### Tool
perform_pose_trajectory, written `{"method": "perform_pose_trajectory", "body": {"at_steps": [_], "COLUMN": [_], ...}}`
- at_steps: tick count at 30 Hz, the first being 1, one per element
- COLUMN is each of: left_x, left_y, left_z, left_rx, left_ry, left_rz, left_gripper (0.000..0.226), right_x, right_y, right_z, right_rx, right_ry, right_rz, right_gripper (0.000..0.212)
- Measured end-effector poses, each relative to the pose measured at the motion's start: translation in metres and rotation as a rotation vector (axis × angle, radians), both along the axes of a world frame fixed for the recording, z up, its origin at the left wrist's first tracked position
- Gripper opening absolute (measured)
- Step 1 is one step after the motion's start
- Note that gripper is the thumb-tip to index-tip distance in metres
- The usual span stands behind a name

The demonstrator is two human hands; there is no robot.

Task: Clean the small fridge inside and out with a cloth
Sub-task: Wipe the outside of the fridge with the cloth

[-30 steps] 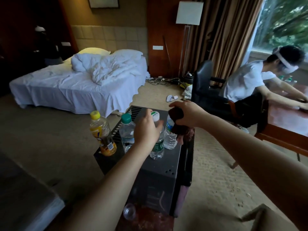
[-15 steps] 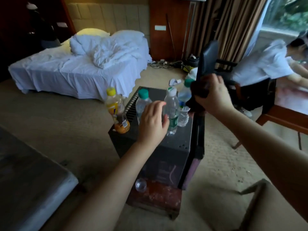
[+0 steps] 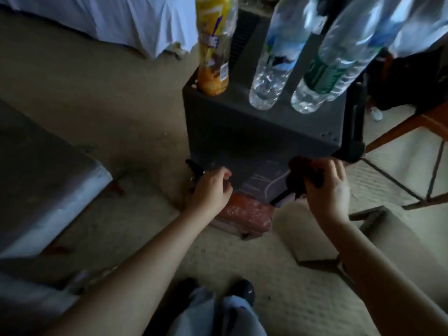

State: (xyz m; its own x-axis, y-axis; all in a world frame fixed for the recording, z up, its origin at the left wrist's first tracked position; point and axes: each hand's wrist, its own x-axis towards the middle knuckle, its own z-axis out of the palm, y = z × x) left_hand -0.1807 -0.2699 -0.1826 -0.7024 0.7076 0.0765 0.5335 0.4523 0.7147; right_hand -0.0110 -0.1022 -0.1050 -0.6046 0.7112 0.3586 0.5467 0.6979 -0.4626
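Note:
The small black fridge [image 3: 261, 132] stands on a low reddish stand [image 3: 244, 215], and I look down on its top and near side. My right hand [image 3: 327, 187] grips a dark cloth [image 3: 303, 177] and presses it against the lower right of that near side. At the lower left corner my left hand [image 3: 211, 190] rests against the fridge with loosely curled fingers, and nothing is plainly held in it. A small dark object [image 3: 194, 167] sticks out just beyond that hand. The door edge [image 3: 356, 122] runs down the right side.
On the fridge top stand an orange drink bottle [image 3: 213, 57] and two clear water bottles [image 3: 274, 69] [image 3: 326, 78]. A bed [image 3: 109, 18] is at the top left, a grey bench [image 3: 48, 187] on the left, and table legs [image 3: 412, 190] on the right. My feet [image 3: 244, 291] are below.
I have bent down close to the fridge. Both hands dropped from the bottles and the top to the lower near side, the right one carrying the cloth with it.

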Motion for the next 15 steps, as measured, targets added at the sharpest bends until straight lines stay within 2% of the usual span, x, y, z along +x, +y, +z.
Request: {"method": "perform_pose_trajectory", "body": {"at_steps": [2,4,7,10,15], "left_x": [-0.01,-0.016,-0.014,-0.011,-0.019], "left_y": [-0.004,0.001,0.009,0.01,0.006], "left_z": [-0.032,-0.057,-0.082,-0.108,-0.154], "left_rx": [-0.054,-0.072,-0.091,-0.095,0.02], "left_ry": [-0.113,-0.147,-0.172,-0.127,-0.059], "left_rz": [0.058,0.082,0.058,0.028,0.034], "left_gripper": [0.019,0.016,0.015,0.014,0.014], "right_x": [-0.016,-0.038,-0.065,-0.072,-0.071], "right_y": [0.007,0.02,0.031,0.034,0.033], "right_z": [-0.015,-0.028,-0.05,-0.086,-0.181], "right_rx": [0.195,0.404,0.6,0.583,0.501], "right_ry": [0.112,0.21,0.246,0.213,0.121], "right_rz": [0.065,0.118,0.114,0.194,0.305], "right_gripper": [0.028,0.025,0.021,0.023,0.021]}}
